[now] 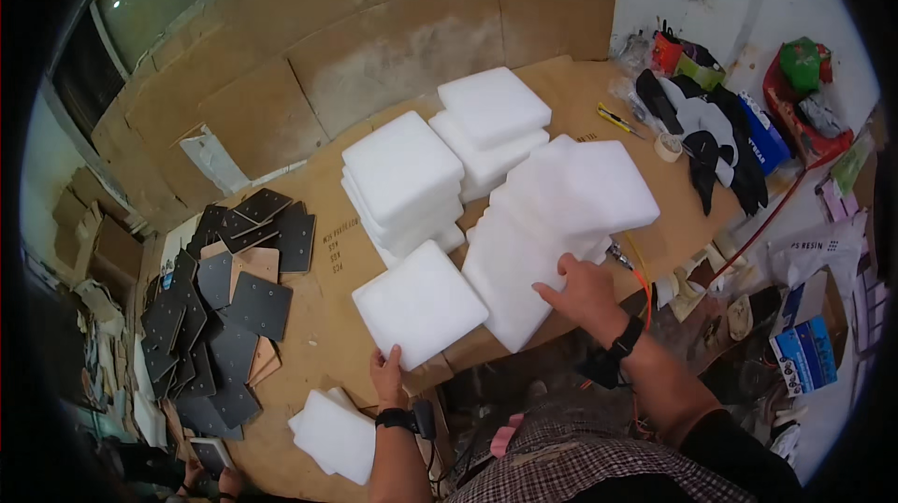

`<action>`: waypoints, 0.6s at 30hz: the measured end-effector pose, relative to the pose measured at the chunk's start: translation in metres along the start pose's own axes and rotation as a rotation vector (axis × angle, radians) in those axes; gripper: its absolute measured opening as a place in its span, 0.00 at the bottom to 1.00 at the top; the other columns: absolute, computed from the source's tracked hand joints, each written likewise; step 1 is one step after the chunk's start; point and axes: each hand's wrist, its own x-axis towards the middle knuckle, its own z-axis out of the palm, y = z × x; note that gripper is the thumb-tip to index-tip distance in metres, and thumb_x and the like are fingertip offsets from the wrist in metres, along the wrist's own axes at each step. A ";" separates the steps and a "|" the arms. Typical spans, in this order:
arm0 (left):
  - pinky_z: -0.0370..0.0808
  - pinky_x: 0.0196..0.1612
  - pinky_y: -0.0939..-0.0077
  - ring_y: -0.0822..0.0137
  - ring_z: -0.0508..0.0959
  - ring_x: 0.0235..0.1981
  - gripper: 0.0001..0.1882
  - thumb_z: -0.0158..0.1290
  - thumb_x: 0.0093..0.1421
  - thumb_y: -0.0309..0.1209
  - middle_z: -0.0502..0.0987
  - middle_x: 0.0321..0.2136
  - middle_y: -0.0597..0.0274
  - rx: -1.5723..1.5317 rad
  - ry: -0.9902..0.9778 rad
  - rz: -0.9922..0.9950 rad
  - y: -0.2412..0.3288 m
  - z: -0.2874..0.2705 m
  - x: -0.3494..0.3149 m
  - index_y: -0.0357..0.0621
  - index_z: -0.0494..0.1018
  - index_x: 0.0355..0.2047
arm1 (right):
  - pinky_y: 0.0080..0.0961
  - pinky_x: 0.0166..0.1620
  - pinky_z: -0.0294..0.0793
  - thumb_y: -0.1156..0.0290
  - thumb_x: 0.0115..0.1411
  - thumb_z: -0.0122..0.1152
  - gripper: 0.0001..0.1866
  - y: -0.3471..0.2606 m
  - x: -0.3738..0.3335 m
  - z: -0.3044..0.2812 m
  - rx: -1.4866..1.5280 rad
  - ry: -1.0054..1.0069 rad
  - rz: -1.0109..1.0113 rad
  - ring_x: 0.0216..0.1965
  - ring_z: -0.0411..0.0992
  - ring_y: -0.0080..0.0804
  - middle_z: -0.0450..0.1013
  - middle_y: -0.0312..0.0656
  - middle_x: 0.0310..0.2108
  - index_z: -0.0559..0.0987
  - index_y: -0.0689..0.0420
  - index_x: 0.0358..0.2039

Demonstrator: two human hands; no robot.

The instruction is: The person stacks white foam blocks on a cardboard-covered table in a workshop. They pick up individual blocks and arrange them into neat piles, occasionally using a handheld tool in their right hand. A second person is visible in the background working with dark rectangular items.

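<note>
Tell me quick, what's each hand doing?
Left hand: closed on the near edge of a square white pad.
Right hand: open, thumb spread, at the slanted row of white pads.

This looks like a workshop: the surface (323, 325) carries stacked white blocks (402, 166) and, at left, heaped black boards (259, 307); a cutter (616, 119), tape (668, 148) and orange hose (646, 290) are at right, and scuffed cardboard (402, 45) lines the far side.
</note>
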 end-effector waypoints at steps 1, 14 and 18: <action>0.67 0.34 0.77 0.73 0.71 0.34 0.20 0.58 0.55 0.34 0.73 0.35 0.65 -0.017 0.027 -0.011 0.002 0.000 -0.002 0.38 0.68 0.44 | 0.40 0.27 0.67 0.55 0.45 0.67 0.20 -0.004 -0.001 0.002 -0.005 0.006 -0.049 0.24 0.70 0.46 0.69 0.45 0.17 0.70 0.57 0.21; 0.70 0.35 0.76 0.71 0.72 0.31 0.15 0.55 0.57 0.32 0.74 0.33 0.61 -0.087 -0.087 0.016 -0.006 0.000 -0.002 0.33 0.70 0.39 | 0.36 0.32 0.66 0.74 0.43 0.64 0.14 -0.065 -0.019 -0.064 0.134 0.110 -0.417 0.30 0.65 0.46 0.63 0.46 0.28 0.65 0.59 0.25; 0.69 0.34 0.77 0.73 0.71 0.30 0.14 0.55 0.57 0.34 0.74 0.30 0.63 -0.011 -0.026 0.007 -0.001 0.000 -0.014 0.36 0.72 0.37 | 0.28 0.31 0.66 0.76 0.45 0.64 0.14 -0.079 -0.008 -0.088 0.391 0.168 -0.334 0.28 0.64 0.38 0.64 0.44 0.29 0.65 0.60 0.26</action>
